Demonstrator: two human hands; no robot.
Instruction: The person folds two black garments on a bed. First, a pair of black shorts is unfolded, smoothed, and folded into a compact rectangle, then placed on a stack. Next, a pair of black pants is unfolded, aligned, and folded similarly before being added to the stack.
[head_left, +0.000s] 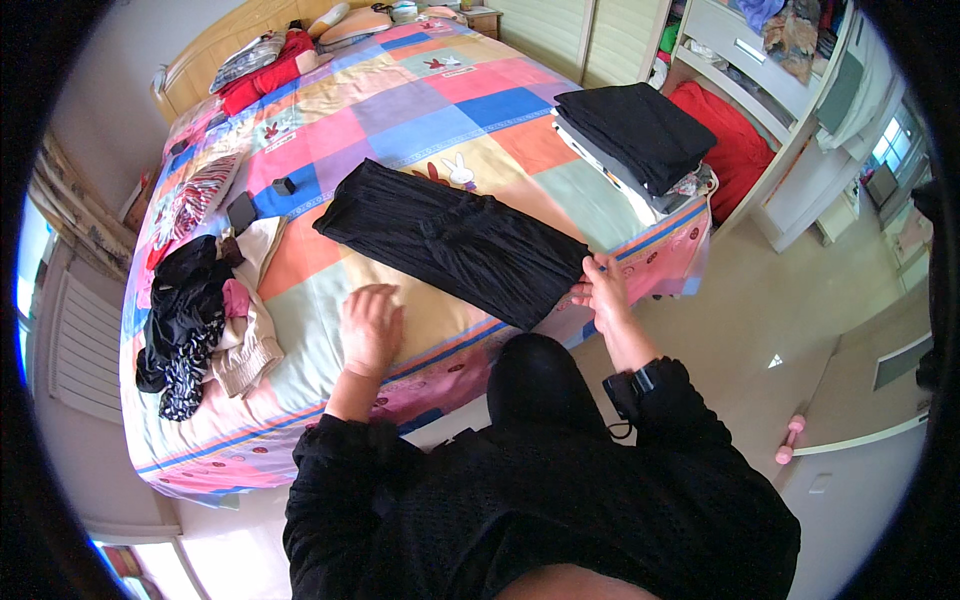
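Note:
A black ribbed garment (457, 240), folded into a long rectangle, lies slantwise on the patchwork bedspread (420, 105). At its right end my right hand (604, 289) touches the corner with thumb and fingers; whether they pinch the cloth is hard to tell. My left hand (371, 326) rests palm down near the bed's front edge, below the garment, fingers slightly bent and holding nothing. To the right sits a stack of folded clothes with a black piece (637, 135) on top. A loose heap with a black garment (187, 300) and beige trousers (255, 345) lies at the left.
Behind the heap are a striped red-and-white cloth (202, 195) and a small black box (283, 186). Pillows and a red cloth (270, 79) lie by the wooden headboard (217, 45). An opened wardrobe (727, 67) stands at the right; a pink dumbbell (790, 439) is on the floor.

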